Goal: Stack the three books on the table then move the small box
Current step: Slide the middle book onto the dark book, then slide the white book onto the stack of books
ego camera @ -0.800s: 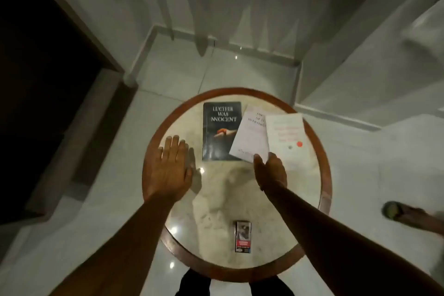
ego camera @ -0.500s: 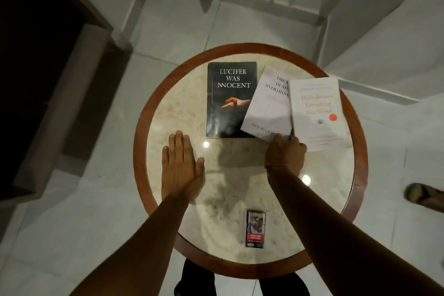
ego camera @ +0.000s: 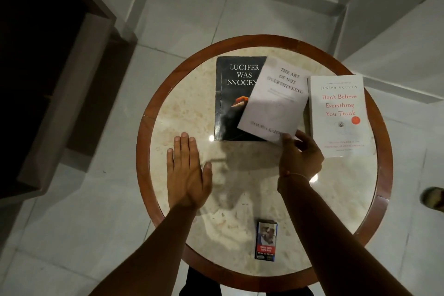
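Three books lie on the far half of the round table (ego camera: pixel 173 113). A black book (ego camera: pixel 230 101) titled "Lucifer Was Innocent" is on the left. A pale middle book (ego camera: pixel 274 101) lies tilted, partly over the black one. My right hand (ego camera: pixel 299 156) pinches the middle book's near right corner. A white book (ego camera: pixel 340 115) with red lettering lies flat on the right. My left hand (ego camera: pixel 186 170) rests flat and open on the tabletop, left of the books. The small box (ego camera: pixel 265 240) lies near the table's front edge.
The table has a brown wooden rim (ego camera: pixel 141 151) around a pale stone top. White tiled floor surrounds it. A dark wooden doorway (ego camera: pixel 48 79) is to the left. A foot in a sandal (ego camera: pixel 433 198) shows at the right edge.
My right hand has taken the middle book's near corner and slid the book left, further over the black book and off the white one. My left hand stays flat on the table.
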